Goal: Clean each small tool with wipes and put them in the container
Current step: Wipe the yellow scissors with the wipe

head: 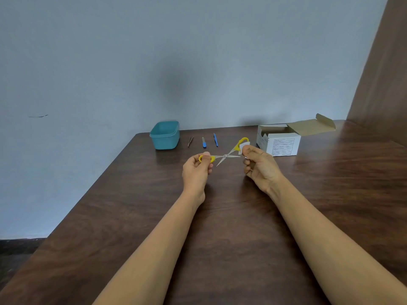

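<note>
Yellow-handled scissors (224, 155) hang spread open above our dark wooden desk (132, 216); our left hand (196, 170) has its fingers pinched on one handle loop, our right hand (259, 165) grips a white wipe (243, 147) against the other. Behind lie tweezers (190, 141), a blue file (204, 142), a blue tool (215, 140), the teal container (165, 135) and an open wipe box (279, 140).

Single head-worn view, facing forward and down, table (220, 238) close below
</note>
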`<state>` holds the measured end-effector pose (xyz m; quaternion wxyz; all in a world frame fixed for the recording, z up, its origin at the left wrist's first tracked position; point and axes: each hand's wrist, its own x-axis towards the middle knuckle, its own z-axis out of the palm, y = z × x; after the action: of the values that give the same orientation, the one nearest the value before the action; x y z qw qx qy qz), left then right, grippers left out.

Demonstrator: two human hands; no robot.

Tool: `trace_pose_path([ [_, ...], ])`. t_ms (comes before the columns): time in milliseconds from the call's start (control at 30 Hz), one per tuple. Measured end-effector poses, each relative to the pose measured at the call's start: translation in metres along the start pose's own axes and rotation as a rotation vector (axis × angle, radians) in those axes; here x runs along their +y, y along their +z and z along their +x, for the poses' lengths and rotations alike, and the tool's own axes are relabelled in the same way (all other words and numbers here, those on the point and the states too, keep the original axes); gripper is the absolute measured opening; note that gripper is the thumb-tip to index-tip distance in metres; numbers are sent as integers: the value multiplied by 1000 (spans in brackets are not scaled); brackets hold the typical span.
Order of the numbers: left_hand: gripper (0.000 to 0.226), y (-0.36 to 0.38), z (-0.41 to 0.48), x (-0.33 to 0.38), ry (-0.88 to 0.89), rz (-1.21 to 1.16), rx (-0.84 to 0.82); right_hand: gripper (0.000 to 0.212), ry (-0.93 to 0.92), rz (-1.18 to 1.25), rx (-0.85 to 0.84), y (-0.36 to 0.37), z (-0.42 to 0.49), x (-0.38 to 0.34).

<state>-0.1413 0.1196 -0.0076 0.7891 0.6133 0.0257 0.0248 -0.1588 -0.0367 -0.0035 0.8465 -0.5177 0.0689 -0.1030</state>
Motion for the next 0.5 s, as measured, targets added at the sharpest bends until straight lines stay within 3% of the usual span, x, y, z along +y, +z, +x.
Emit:
trace_pose_path([
  [100, 11, 1, -3, 1, 35, 65, -1, 7, -11, -1, -1, -1, -1, -2],
  [300, 11, -4, -3, 4, 306, 331, -194, 7, 8, -84, -59, 1, -3, -1],
  [500, 10, -1, -6, 0, 377, 412, -238, 6, 19, -218, -117, 3, -6, 2],
])
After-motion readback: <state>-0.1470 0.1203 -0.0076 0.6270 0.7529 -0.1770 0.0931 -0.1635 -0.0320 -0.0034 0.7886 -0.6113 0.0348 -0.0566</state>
